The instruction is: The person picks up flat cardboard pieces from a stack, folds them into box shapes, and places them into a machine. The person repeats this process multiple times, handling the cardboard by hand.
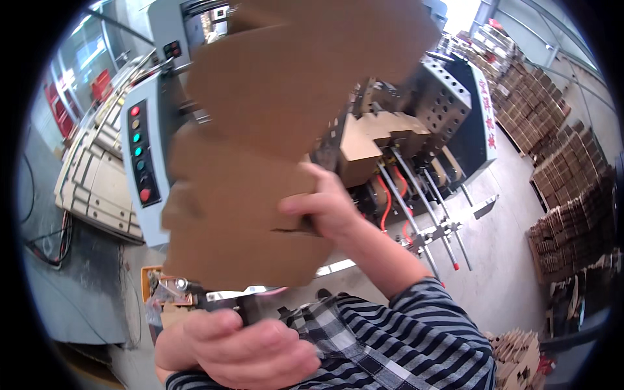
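Note:
A large flat brown cardboard blank [240,143] with a cut, notched outline stands up in front of me and hides much of the machine. My right hand [328,201] grips its right edge, the thumb lying on the near face beside a short slit. Close to the camera at the bottom, my left hand [247,348] is apart from the blank. Its fingers are stretched out and slightly blurred, with nothing visible in them. A folded cardboard piece [370,143] sits in the machine [448,97] just beyond my right hand.
At left stands a control panel [140,153] with red and green buttons. Metal rods [416,214] and orange hoses [387,201] stick out of the machine's near side. An orange bin [153,286] is low at left. Stacked cardboard bundles [530,97] line the right.

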`<state>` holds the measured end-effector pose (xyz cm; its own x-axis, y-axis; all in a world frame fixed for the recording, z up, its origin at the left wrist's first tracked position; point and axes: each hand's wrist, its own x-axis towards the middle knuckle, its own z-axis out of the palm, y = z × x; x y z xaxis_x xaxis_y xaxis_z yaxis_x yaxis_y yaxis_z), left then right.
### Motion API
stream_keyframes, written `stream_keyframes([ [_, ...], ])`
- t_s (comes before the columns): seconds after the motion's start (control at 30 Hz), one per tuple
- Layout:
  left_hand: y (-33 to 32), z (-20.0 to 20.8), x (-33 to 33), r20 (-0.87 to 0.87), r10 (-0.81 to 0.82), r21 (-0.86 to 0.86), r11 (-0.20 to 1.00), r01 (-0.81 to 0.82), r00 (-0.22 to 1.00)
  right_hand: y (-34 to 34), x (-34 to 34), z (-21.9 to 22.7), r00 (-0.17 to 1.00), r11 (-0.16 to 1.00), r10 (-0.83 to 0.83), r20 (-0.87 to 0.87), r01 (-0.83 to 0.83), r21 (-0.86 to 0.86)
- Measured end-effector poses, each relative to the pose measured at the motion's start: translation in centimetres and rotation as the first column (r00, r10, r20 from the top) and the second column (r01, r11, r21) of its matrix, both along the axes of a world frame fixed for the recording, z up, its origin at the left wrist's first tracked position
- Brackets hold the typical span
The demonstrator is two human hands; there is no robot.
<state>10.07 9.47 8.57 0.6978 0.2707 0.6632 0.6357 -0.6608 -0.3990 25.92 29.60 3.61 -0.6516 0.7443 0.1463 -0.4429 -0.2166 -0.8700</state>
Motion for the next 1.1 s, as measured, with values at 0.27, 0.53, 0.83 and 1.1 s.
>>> stream_keyframes([
  [0.27,11.9,-0.6,7.4,0.337,-0.173,-0.131,0.965,0.228,0.925,8.9,23.1,-0.5,0.79,0.796,-0.59,-0.17,0.531,-0.292],
  [0.53,16.9,-6.1,8.1,0.32,-0.02,-0.556,0.806,0.205,0.947,16.0,26.0,-7.4,0.723,0.645,-0.69,-0.039,0.588,-0.488],
  [0.83,17.0,-11.4,5.7,0.301,0.227,-0.763,0.639,0.091,0.926,18.1,20.2,-9.1,0.672,0.579,-0.738,-0.052,0.592,-0.56],
  [1.1,18.5,-15.1,5.3,0.451,0.39,-0.847,0.472,0.247,0.803,20.8,19.6,-10.6,0.692,0.524,-0.714,0.108,0.631,-0.572],
])
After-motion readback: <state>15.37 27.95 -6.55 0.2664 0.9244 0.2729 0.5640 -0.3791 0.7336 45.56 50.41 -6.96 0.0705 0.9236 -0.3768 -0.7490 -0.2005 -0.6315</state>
